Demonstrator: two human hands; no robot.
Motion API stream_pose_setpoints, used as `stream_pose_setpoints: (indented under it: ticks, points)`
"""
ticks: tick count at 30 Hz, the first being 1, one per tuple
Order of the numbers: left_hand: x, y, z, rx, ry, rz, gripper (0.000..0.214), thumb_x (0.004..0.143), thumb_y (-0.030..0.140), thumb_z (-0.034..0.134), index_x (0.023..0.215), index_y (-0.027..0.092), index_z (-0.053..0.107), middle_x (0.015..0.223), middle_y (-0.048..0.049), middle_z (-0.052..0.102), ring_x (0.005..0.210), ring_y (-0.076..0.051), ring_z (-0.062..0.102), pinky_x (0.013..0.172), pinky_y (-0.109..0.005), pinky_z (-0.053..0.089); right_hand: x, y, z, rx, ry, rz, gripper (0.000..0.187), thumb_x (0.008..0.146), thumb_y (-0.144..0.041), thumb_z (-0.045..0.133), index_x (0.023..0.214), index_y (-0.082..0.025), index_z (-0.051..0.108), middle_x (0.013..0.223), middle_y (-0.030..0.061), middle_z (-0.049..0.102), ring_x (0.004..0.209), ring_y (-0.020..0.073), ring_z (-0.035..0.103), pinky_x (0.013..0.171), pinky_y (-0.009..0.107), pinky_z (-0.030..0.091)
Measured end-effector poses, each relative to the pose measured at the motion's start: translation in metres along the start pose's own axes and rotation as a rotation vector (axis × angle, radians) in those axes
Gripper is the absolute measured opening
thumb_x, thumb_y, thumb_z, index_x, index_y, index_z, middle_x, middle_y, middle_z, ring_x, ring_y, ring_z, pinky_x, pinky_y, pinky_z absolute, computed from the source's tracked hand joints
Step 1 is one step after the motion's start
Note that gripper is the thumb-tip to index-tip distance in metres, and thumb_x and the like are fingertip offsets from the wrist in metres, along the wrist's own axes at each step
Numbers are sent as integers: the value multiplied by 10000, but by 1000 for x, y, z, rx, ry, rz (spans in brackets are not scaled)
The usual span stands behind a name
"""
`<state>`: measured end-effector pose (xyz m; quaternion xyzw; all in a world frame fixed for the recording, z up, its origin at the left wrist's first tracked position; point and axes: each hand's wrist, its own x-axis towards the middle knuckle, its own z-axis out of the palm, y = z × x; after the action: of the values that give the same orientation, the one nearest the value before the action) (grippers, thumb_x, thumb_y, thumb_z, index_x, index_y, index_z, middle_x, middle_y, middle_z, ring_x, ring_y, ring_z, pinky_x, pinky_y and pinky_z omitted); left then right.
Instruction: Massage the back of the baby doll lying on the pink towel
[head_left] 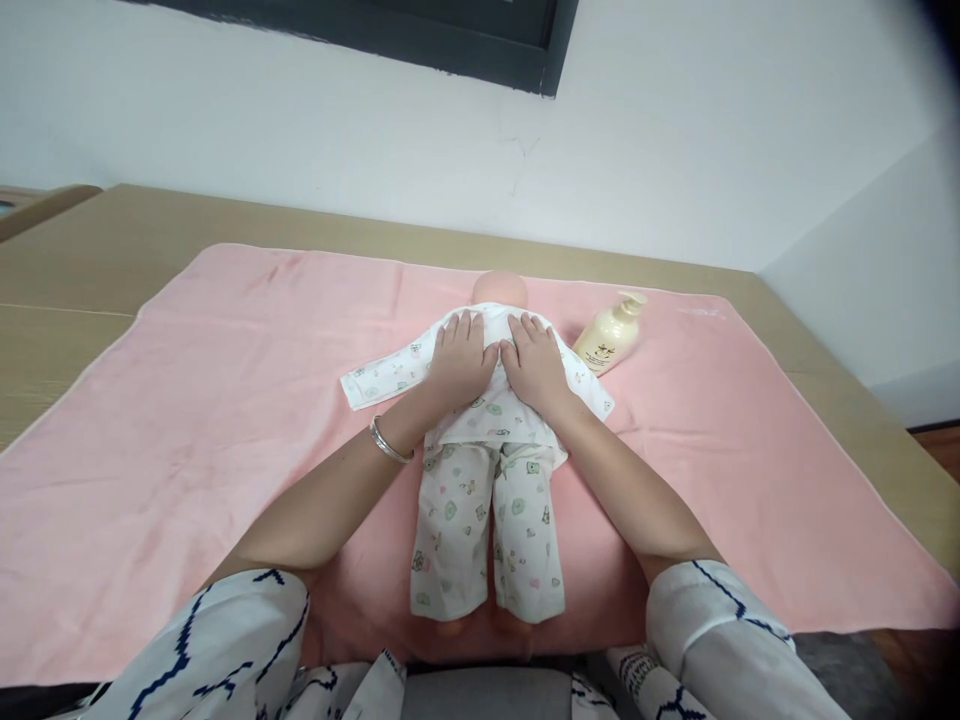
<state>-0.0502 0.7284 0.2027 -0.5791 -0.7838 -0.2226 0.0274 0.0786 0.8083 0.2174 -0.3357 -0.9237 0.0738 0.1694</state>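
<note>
A baby doll (525, 530) lies stretched out with its smooth bald head (500, 289) away from me; no face shows. It wears a white long-sleeved top (491, 420) and matching trousers with small green and pink prints. My left hand (461, 360) rests flat on the left side of the doll's upper body, fingers stretched toward the head. Opposite it, my right hand (534, 365) lies flat on the right side, and the two thumbs nearly meet in the middle. A cream pump bottle (611, 335) lies tilted by the doll's right-side sleeve.
Under the doll a pink blanket (225, 420) covers most of the wooden table (161, 225). A white wall (360, 150) with a dark frame (480, 50) stands behind the table. A grey surface (487, 693) shows at the bottom, by my clothing.
</note>
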Motion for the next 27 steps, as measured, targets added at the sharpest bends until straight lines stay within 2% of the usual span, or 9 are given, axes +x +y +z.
stream_pose_setpoints:
  ticks: [5, 9, 15, 17, 20, 23, 27]
  points:
    - [0, -1, 2, -5, 15, 6, 606, 1009, 388, 287, 1476, 6, 344, 1537, -264, 354, 1455, -392, 289, 1179, -593, 242, 1, 1, 0, -9, 4, 3, 522, 1044, -319, 325, 1512, -99, 398, 1557, 164, 358, 1461, 323, 291, 1208, 508, 197]
    - [1, -1, -3, -18, -38, -9, 620, 1009, 388, 294, 1491, 1, 332, 1551, -252, 337, 1467, -378, 270, 1197, -577, 210, -2, -3, -5, -51, 7, 1, 518, 1047, -326, 335, 1506, -97, 409, 1537, 172, 391, 1445, 311, 331, 1205, 485, 218]
    - [6, -6, -17, -35, -131, 48, 640, 1008, 427, 316, 1514, 35, 328, 1579, -214, 318, 1483, -334, 263, 1215, -511, 211, -16, -22, -16, -192, 28, 54, 483, 1053, -323, 322, 1451, -106, 489, 1398, 197, 543, 1297, 319, 520, 1107, 442, 374]
    - [2, -2, -22, -2, -189, 26, 666, 1015, 438, 302, 1536, 25, 278, 1594, -227, 278, 1498, -346, 230, 1211, -511, 212, -14, -19, -17, -184, 5, 36, 482, 1050, -309, 324, 1463, -110, 476, 1422, 199, 521, 1323, 316, 497, 1118, 439, 364]
    - [-10, 10, -32, 115, -253, -2, 661, 1020, 417, 302, 1550, 26, 240, 1597, -257, 242, 1491, -401, 220, 1180, -564, 240, -3, -5, -17, -102, -66, -24, 513, 1047, -320, 349, 1507, -103, 411, 1523, 184, 408, 1433, 302, 361, 1188, 452, 267]
    - [-19, 20, -44, 203, -233, 56, 590, 1012, 345, 323, 1518, 42, 324, 1549, -265, 333, 1432, -416, 336, 1144, -572, 295, 1, 0, -16, -70, -107, -62, 543, 1058, -355, 333, 1533, -94, 356, 1569, 166, 337, 1476, 289, 276, 1208, 467, 217]
    - [-9, 16, -55, 102, -245, 95, 432, 995, 281, 292, 1252, 104, 590, 1262, -194, 602, 1185, -311, 578, 1024, -456, 448, -19, -22, -16, -218, -33, -6, 523, 1057, -314, 309, 1499, -50, 404, 1478, 233, 448, 1391, 326, 417, 1177, 474, 263]
